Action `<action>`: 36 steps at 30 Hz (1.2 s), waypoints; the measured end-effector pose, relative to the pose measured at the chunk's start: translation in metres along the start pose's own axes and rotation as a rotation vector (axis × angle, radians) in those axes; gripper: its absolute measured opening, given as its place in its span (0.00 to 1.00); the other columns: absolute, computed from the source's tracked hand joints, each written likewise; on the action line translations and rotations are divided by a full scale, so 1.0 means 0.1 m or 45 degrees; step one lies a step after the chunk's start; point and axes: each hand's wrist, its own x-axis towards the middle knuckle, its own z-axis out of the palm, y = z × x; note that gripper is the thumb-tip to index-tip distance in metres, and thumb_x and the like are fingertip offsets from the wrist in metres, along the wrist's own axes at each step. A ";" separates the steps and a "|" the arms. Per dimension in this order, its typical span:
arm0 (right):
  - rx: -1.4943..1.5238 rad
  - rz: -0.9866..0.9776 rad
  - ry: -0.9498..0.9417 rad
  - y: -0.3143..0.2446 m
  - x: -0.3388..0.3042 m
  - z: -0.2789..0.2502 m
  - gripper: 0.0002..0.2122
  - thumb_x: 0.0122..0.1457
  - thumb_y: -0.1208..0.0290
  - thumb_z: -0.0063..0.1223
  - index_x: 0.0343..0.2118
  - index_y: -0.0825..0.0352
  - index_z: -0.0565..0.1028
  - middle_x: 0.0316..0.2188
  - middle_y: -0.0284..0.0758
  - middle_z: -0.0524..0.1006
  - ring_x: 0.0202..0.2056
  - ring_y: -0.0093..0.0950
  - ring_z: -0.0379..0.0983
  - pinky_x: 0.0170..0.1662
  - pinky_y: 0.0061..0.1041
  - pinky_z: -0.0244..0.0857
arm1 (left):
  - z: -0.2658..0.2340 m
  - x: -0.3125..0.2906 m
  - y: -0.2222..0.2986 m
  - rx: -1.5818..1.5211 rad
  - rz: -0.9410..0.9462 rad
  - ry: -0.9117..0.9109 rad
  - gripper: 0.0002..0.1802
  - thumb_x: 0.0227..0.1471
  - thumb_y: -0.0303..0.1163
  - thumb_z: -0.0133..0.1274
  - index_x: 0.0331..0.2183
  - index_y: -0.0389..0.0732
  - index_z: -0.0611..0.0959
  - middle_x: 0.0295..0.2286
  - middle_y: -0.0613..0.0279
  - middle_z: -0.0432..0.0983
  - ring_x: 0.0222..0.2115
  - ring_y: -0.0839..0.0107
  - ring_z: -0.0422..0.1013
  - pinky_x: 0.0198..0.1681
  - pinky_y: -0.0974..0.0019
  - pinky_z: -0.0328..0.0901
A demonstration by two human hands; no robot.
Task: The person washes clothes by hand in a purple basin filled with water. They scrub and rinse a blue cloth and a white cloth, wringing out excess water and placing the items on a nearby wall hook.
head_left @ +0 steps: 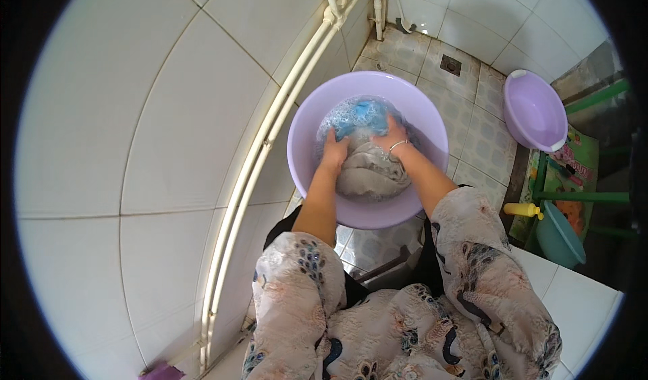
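A large light-purple basin holds sudsy water and wet laundry. Toward its far side a blue cloth bunches up among white bubbles, and a grey cloth bulges out of the water on the near side. At the blue cloth's left edge, my left hand grips it, with the fingertips partly hidden in the suds. My right hand, with a bracelet at the wrist, grasps the same cloth from the right; its fingers too are partly hidden.
White pipes run along the tiled wall at left. A floor drain lies beyond the basin. On the right are a smaller purple basin, a yellow bottle, a teal basin and a green metal frame.
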 end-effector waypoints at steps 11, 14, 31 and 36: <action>0.230 -0.107 -0.896 -0.11 -0.28 -0.39 0.41 0.44 0.42 0.52 0.50 0.79 0.62 0.49 0.49 0.65 0.50 0.38 0.63 0.52 0.29 0.56 | -0.03 -0.02 0.10 -0.332 -0.175 -0.407 0.24 0.52 0.45 0.47 0.40 0.33 0.75 0.35 0.53 0.73 0.34 0.65 0.70 0.37 0.62 0.66; 0.079 -0.202 -0.922 -0.13 -0.52 -0.63 0.43 0.46 0.34 0.44 0.46 0.79 0.67 0.46 0.50 0.68 0.48 0.40 0.65 0.50 0.30 0.58 | -0.09 -0.42 0.43 0.269 0.047 -0.535 0.27 0.49 0.48 0.49 0.37 0.29 0.76 0.32 0.53 0.74 0.31 0.67 0.71 0.34 0.66 0.65; 0.131 -0.513 -0.157 -0.03 -0.45 -0.94 0.26 0.38 0.61 0.54 0.41 0.74 0.71 0.41 0.52 0.71 0.43 0.41 0.69 0.47 0.30 0.62 | -0.64 -0.44 0.25 0.154 0.343 -0.026 0.11 0.48 0.35 0.52 0.29 0.36 0.78 0.23 0.63 0.73 0.23 0.75 0.67 0.26 0.70 0.62; 0.160 -0.500 0.115 -0.09 -0.34 -0.66 0.28 0.47 0.76 0.47 0.55 0.62 0.57 0.47 0.51 0.66 0.50 0.44 0.62 0.51 0.36 0.58 | -0.37 -0.22 0.25 0.186 0.427 0.353 0.16 0.44 0.35 0.54 0.32 0.31 0.78 0.26 0.50 0.76 0.29 0.60 0.71 0.36 0.63 0.65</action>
